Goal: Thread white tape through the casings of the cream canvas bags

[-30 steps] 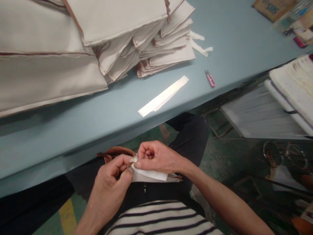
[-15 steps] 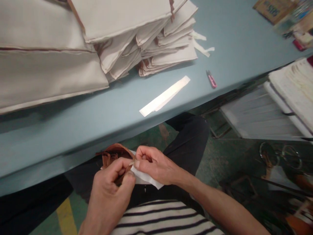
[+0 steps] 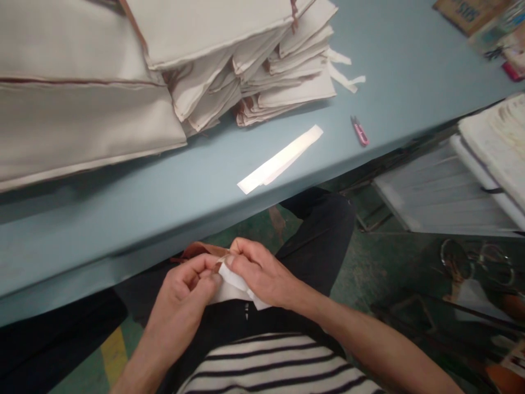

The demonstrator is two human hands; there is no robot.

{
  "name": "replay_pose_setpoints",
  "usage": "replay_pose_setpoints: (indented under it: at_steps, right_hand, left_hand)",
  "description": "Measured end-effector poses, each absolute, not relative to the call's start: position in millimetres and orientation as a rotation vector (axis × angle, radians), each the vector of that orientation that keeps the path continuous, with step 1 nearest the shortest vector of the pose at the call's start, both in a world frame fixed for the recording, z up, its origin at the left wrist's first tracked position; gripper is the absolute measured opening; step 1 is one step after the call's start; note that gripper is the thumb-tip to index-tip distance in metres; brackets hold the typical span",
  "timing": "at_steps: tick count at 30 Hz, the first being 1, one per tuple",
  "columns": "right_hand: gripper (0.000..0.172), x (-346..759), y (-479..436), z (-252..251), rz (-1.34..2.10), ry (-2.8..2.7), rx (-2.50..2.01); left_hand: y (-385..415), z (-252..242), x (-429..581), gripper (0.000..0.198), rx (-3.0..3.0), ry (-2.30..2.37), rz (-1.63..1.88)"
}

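Observation:
Above my lap, my left hand pinches the edge of a brown leather-like piece between thumb and forefinger. Right beside it, fingertips nearly meeting, my right hand grips the same edge together with a white strip that hangs folded under its thumb. Much of the brown piece is hidden behind my fingers. On the table in front of me lie loose white strips, partly overlapping. To their right rests a pair of pink thread snips.
Stacked off-white fabric pieces with brown edging fill the table's back left. A cardboard box stands at the far right corner. Beyond the table's right edge is a stand piled with pale fabric.
My left hand has opened its grip slightly and lies flatter along the edge. The white strip is now more bunched under my right thumb, and less of the brown piece shows.

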State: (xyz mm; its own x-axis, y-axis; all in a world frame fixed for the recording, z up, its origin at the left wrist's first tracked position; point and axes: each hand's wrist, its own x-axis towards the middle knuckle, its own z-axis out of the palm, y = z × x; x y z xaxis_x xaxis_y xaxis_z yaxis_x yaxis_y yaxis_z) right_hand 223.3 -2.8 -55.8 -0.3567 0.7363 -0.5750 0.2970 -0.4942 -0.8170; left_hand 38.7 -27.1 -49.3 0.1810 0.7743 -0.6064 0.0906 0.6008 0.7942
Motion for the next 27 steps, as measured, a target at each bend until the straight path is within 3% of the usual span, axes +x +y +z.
replay_pose_setpoints:
  at_steps: [6, 10, 12, 18, 24, 27]
  right_hand:
    - [0.032, 245, 1, -29, 1.792, -1.578, -1.412]
    - [0.018, 258, 2, -12, 1.262, -1.792, -1.216]
    - [0.025, 258, 7, -7, 1.085, -1.878, -0.986]
    - [0.043, 247, 33, -12, 1.184, -2.034, -0.595]
    - [0.026, 254, 47, 3, 1.284, -2.297, -0.747]
    - [0.030, 258, 45, 11, 1.275, -2.417, -0.861]
  left_hand:
    - [-20, -29, 31, 0.022, 0.889, 1.216, 0.582]
    - [-5, -4, 37, 0.018, 1.045, 1.147, 0.486]
    - [0, 6, 40, 0.017, 1.110, 1.123, 0.457]
    - [-2, 21, 39, 0.019, 1.264, 1.062, 0.379]
    - [-11, 23, 35, 0.018, 1.345, 1.138, 0.377]
    - [-11, 22, 37, 0.015, 1.420, 1.163, 0.416]
